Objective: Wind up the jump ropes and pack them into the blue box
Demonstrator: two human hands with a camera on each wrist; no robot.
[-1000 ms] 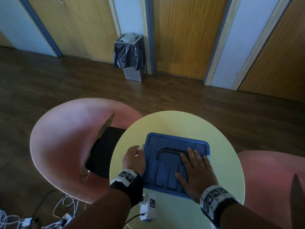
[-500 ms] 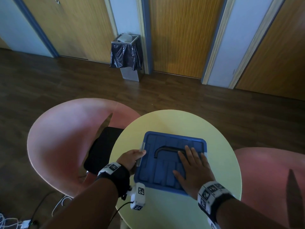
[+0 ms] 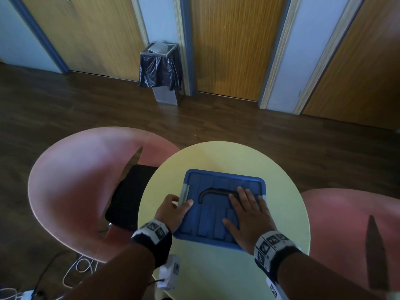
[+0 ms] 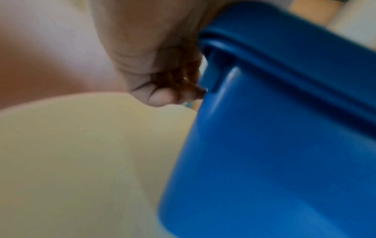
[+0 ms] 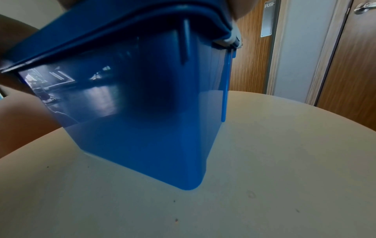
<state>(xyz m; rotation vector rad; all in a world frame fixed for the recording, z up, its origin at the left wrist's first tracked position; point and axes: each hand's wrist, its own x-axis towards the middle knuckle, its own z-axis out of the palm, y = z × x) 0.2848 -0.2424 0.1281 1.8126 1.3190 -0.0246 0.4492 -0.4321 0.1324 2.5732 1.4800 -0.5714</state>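
The blue box (image 3: 207, 226) stands on the round yellow table (image 3: 227, 156) with its blue lid on; a dark handle (image 3: 214, 190) lies in the lid's recess. My right hand (image 3: 246, 215) lies flat on the lid, fingers straight and spread. My left hand (image 3: 173, 210) grips the grey latch (image 3: 185, 192) on the box's left side, thumb over the lid's edge and fingers curled beneath it. The left wrist view shows those curled fingers (image 4: 162, 96) against the box wall (image 4: 274, 145). The right wrist view shows the translucent box (image 5: 142, 112) from its side. No jump rope is visible.
A pink chair (image 3: 75, 187) with a black cushion (image 3: 127, 198) stands left of the table, another pink chair (image 3: 350, 224) to the right. White cables (image 3: 75, 269) lie on the floor at lower left. A bin with a black bag (image 3: 160, 72) stands by the wooden doors.
My left hand has shifted along the box's left side and now has its thumb on top of the lid by the latch. My right hand stays flat on the lid.
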